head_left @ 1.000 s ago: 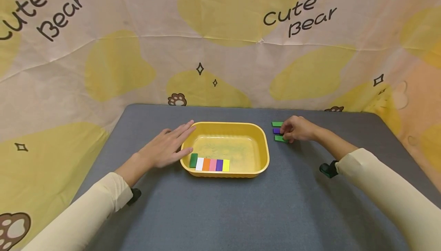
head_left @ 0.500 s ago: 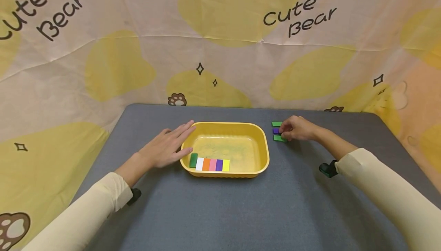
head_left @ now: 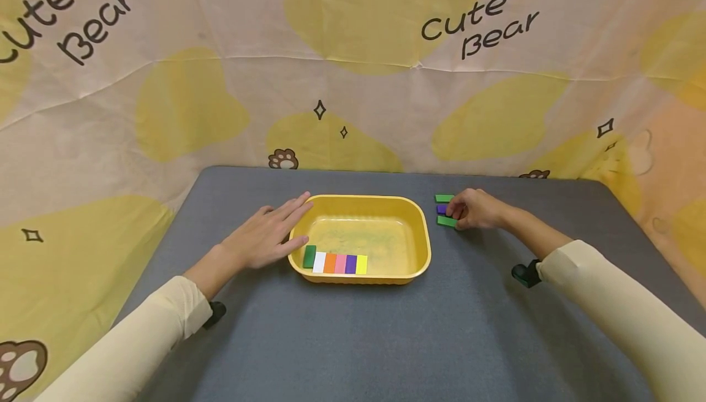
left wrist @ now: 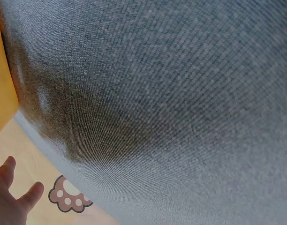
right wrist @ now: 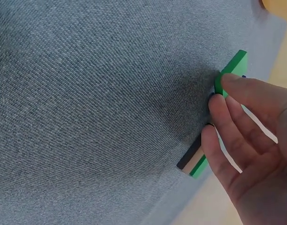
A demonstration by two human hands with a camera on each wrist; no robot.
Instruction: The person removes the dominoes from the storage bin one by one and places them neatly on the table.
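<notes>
At the right of the table, my right hand (head_left: 478, 209) pinches the near end of a flat green block (head_left: 446, 222) between thumb and index finger. Beyond it lie a purple block (head_left: 441, 209), partly hidden by the fingers, and another green block (head_left: 444, 198). In the right wrist view, a black block (right wrist: 190, 153) with tan and green edges beside it shows below the fingertips. My left hand (head_left: 267, 238) rests on the left rim of a yellow tray (head_left: 358, 280), fingers straight. Inside the tray, green (head_left: 309, 257), white (head_left: 319, 262), orange, pink, purple and yellow (head_left: 361, 265) blocks stand side by side.
A grey cloth-covered table (head_left: 375, 341) lies under everything. Behind it hangs a printed curtain (head_left: 358, 83), meeting the table's far edge. The tray sits left of the loose blocks, with a strip of table between them.
The nearest green block has shifted slightly left, and more of it shows beside my right fingers. My left hand and the tray have stayed put.
</notes>
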